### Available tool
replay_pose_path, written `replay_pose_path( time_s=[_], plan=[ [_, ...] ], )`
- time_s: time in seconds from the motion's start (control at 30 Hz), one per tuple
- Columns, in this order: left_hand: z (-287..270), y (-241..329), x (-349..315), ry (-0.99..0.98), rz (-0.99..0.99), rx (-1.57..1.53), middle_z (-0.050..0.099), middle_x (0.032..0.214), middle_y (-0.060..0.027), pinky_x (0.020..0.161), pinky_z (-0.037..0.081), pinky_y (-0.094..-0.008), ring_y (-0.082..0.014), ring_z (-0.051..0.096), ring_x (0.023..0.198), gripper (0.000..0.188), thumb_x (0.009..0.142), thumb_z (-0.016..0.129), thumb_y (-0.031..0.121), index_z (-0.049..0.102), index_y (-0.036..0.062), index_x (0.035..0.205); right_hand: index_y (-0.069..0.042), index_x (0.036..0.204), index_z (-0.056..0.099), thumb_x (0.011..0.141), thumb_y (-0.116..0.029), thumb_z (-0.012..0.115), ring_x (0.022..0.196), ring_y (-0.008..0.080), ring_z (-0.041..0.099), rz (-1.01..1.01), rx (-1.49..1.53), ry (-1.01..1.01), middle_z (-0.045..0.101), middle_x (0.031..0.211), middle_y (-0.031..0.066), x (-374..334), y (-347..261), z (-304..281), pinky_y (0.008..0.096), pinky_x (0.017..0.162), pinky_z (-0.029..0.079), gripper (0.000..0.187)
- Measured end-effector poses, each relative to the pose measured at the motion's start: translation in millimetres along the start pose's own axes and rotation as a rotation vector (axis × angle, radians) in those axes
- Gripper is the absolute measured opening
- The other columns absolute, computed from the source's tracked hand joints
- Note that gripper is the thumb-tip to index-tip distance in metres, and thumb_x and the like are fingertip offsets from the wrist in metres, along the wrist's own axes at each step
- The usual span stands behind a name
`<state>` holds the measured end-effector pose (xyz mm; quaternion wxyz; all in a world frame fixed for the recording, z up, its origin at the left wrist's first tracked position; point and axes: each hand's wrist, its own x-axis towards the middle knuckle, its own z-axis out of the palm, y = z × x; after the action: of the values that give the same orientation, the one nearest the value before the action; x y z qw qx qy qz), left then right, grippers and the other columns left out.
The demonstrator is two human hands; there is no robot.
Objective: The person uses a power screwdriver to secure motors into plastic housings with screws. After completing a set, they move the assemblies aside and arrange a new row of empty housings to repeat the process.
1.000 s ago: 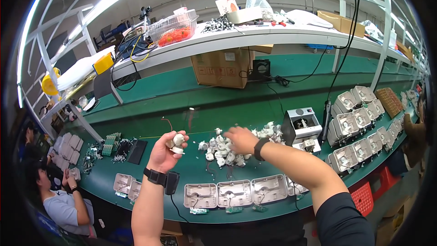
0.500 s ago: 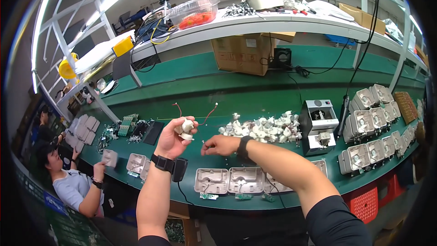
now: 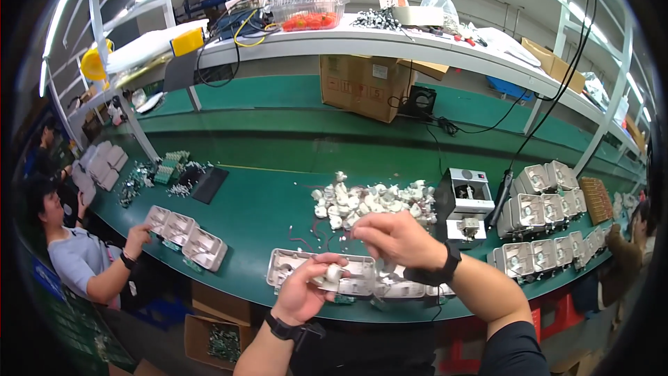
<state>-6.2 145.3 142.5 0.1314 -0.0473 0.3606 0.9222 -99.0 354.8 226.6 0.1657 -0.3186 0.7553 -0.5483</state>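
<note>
My left hand [image 3: 303, 294] is closed round a small white plastic part [image 3: 332, 276] with a rounded end. It hovers over a row of light grey plastic housings [image 3: 358, 284] along the near edge of the green bench. Thin dark red wires [image 3: 300, 242] show just beyond this hand. My right hand [image 3: 398, 238] hangs over the same row, to the right of the left one, fingers bent and tips together. Whatever sits between those fingertips is too small to make out. Beyond both hands lies a heap of similar white parts [image 3: 376, 202].
A grey and black bench machine [image 3: 467, 202] stands right of the heap. Stacked housings [image 3: 532, 216] fill the right side. At left a person [image 3: 80, 257] touches more housings [image 3: 184, 230]. A carton [image 3: 362, 87] sits under the shelf [image 3: 292, 43]; cables hang at right.
My left hand has come down and nearer, bringing the white part over the housings. The right hand has moved right. The view has shifted, and the person at left has lowered a housing to the bench.
</note>
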Motion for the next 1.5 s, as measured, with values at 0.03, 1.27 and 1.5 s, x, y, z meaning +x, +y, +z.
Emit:
replay_pose_path(
  time_s=[0.03,1.27,1.5],
  plan=[
    [7.1,-10.8,-0.8,0.011,-0.018,0.031,0.067,0.109,-0.0110,0.055,0.051,-0.0279,-0.0197,0.064,0.090,0.029,0.099,0.053,0.024,0.060,0.0050,0.119,-0.003,0.102,0.069,0.099,-0.015,0.060,0.050,0.0061,0.055,0.015,-0.009,0.000,0.062,0.062,0.0022,-10.1,4.8,4.2,0.0240,0.046,0.043,0.015],
    [39.3,-47.8,-7.2,0.096,-0.053,0.163,0.067,0.107,-0.0047,0.063,0.052,-0.0274,-0.0113,0.064,0.089,0.022,0.100,0.056,0.013,0.063,0.0019,0.117,-0.006,0.109,0.073,0.084,-0.006,0.067,0.051,0.0122,0.056,-0.494,-0.697,0.248,0.056,0.062,-0.0003,-83.6,37.8,20.9,0.0276,0.047,0.042,0.027],
    [32.4,-51.2,-7.3,-0.042,-0.056,0.099,0.063,0.119,-0.0079,0.065,0.050,-0.0278,-0.0148,0.063,0.093,0.021,0.102,0.054,0.013,0.062,0.0026,0.118,-0.004,0.095,0.073,0.097,-0.011,0.061,0.056,0.0118,0.063,-0.068,-0.009,0.123,0.066,0.065,0.0029,-86.9,28.5,13.4,0.0245,0.051,0.047,0.013]
  ],
)
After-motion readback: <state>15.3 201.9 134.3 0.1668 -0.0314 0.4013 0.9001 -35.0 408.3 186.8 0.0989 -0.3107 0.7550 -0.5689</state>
